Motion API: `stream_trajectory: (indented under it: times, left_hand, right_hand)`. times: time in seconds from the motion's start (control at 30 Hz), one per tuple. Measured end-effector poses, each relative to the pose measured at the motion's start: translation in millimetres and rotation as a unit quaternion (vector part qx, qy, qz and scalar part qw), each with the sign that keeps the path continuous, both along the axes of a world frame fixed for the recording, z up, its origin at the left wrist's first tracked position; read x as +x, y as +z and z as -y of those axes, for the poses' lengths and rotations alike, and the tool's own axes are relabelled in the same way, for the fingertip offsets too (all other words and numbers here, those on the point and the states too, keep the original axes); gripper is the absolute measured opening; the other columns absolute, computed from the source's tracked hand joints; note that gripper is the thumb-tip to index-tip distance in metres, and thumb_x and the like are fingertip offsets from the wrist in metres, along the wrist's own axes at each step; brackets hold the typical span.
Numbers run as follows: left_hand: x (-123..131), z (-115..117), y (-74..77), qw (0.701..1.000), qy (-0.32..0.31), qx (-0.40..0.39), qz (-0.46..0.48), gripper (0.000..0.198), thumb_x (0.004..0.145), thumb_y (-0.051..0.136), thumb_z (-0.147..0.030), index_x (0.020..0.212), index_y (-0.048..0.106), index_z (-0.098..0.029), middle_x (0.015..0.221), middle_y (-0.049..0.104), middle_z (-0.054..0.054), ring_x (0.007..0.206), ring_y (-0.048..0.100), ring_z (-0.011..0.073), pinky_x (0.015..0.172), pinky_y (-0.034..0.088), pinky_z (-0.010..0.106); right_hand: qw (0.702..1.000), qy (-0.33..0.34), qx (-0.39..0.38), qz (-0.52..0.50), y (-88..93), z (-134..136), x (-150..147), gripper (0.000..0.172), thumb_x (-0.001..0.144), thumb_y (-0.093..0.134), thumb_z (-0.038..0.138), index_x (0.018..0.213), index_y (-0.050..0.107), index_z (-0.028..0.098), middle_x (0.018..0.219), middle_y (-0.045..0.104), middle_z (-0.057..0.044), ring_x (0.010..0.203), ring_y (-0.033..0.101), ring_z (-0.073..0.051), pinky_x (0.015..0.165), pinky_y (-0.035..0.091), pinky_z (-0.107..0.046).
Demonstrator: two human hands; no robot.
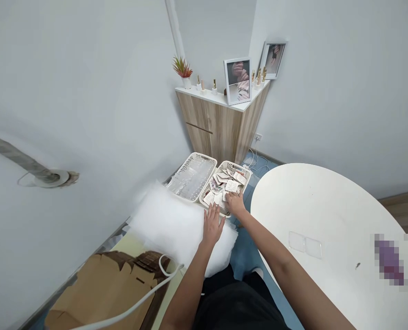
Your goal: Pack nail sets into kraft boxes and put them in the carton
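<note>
My right hand reaches into the right-hand white plastic basket, its fingers apart and touching the small cards and packets there. Many of these are white and printed, such as the card near the middle of the pile. My left hand has its fingers spread and holds nothing; it is over the edge of a stack of white, cloudy plastic sheeting, close to that basket's near rim. Beside it, a second white basket contains clear plastic packaging.
A round white table on the right carries a clear hinged case. Flattened cardboard boxes and a white cable lie at lower left. A wooden corner cabinet holds picture frames, small bottles and a plant.
</note>
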State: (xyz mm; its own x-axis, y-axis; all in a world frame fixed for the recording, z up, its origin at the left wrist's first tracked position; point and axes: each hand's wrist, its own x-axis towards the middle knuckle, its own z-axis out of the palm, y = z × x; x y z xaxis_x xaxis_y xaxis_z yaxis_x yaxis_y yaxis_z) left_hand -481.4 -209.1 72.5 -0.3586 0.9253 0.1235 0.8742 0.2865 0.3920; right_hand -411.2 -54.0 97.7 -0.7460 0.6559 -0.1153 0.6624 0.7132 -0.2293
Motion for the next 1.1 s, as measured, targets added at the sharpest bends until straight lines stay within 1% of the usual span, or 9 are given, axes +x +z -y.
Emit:
stream_trajectory:
  times: [0.07,0.17,0.3,0.43,0.57,0.67,0.93,1.0,1.1]
  left_hand:
    - [-0.5,-0.2,-0.3,1.0,0.005,0.002,0.006,0.055,0.099,0.033,-0.04,0.148,0.033,-0.015,0.155,0.033,0.014,0.147,0.021,0.029,0.117,0.02,0.057]
    - [-3.7,-3.7,3.5,1.0,0.011,0.016,0.018,0.058,0.098,0.036,-0.039,0.15,0.027,-0.017,0.152,0.038,0.015,0.145,0.027,0.0302,0.116,0.018,0.059]
    - [-10.0,-19.1,26.7,0.998,-0.007,0.06,0.022,0.071,0.094,0.046,-0.042,0.153,0.015,-0.019,0.154,0.035,0.016,0.146,0.022,0.0319,0.115,0.019,0.06]
    - [-3.7,-44.2,57.8,0.99,-0.112,0.079,0.034,0.077,0.09,0.056,-0.043,0.152,0.016,-0.023,0.154,0.034,0.014,0.144,0.026,0.031,0.116,0.022,0.055]
    - [26.1,-67.3,71.9,0.973,-0.209,0.075,0.064,0.071,0.086,0.063,-0.04,0.147,0.03,-0.027,0.139,0.048,0.011,0.13,0.045,0.0295,0.109,0.035,0.048]
    - [59.1,-79.8,72.3,0.96,-0.264,0.056,0.078,0.068,0.082,0.068,-0.041,0.142,0.038,-0.028,0.129,0.052,0.01,0.121,0.05,0.03,0.1,0.043,0.046]
    - [148.4,-108.5,63.6,0.92,-0.382,0.014,0.089,0.064,0.073,0.077,-0.047,0.126,0.049,-0.024,0.117,0.058,0.009,0.111,0.055,0.0287,0.097,0.041,0.045]
    - [170.3,-115.0,56.0,0.922,-0.378,-0.003,0.089,0.06,0.073,0.076,-0.049,0.12,0.05,-0.024,0.114,0.058,0.007,0.108,0.055,0.0276,0.095,0.042,0.043]
    - [203.9,-123.2,36.5,0.936,-0.344,-0.041,0.062,0.052,0.075,0.073,-0.049,0.115,0.051,-0.025,0.109,0.057,0.006,0.103,0.055,0.0264,0.092,0.042,0.042]
  right_hand:
    - [1.0,0.003,-0.002,-0.023,4.5,-3.0,1.7,0.027,0.09,0.044,0.014,0.104,0.067,0.018,0.101,0.072,-0.013,0.104,0.062,-0.026,0.114,0.011,-0.052]
    - [0.991,-0.027,-0.034,-0.125,11.6,-11.5,8.8,0.028,0.094,0.042,0.02,0.1,0.069,0.02,0.093,0.074,-0.009,0.092,0.066,-0.021,0.112,0.021,-0.045]
    - [0.943,-0.076,-0.171,-0.274,21.7,-29.6,28.8,0.025,0.089,0.055,0.032,0.105,0.07,0.021,0.089,0.074,-0.006,0.084,0.066,-0.02,0.09,0.044,-0.035]
    - [0.89,-0.057,-0.316,-0.324,33.4,-46.2,67.5,0.035,0.08,0.064,0.044,0.102,0.073,0.018,0.079,0.073,-0.004,0.075,0.064,-0.019,0.074,0.049,-0.03]
    - [0.848,-0.047,-0.417,-0.324,43.7,-53.2,122.6,0.041,0.074,0.068,0.05,0.098,0.075,0.018,0.084,0.074,-0.005,0.074,0.063,-0.019,0.069,0.048,-0.029]
    - [0.83,-0.067,-0.46,-0.31,46.7,-53.8,168.1,0.043,0.069,0.072,0.052,0.093,0.076,0.016,0.077,0.072,-0.004,0.07,0.061,-0.017,0.067,0.047,-0.029]
    - [0.826,-0.144,-0.467,-0.282,36.2,-49.9,277.3,0.036,0.068,0.076,0.046,0.088,0.075,0.016,0.065,0.067,0.0,0.065,0.058,-0.015,0.063,0.045,-0.027]
    - [0.83,-0.183,-0.434,-0.298,31.0,-47.9,303.5,0.032,0.072,0.073,0.045,0.089,0.074,0.018,0.073,0.07,-0.002,0.07,0.061,-0.016,0.068,0.047,-0.028]
    - [0.838,-0.284,-0.324,-0.333,17.9,-42.5,346.5,0.026,0.079,0.064,0.042,0.09,0.072,0.02,0.09,0.072,-0.004,0.083,0.065,-0.018,0.078,0.049,-0.031]
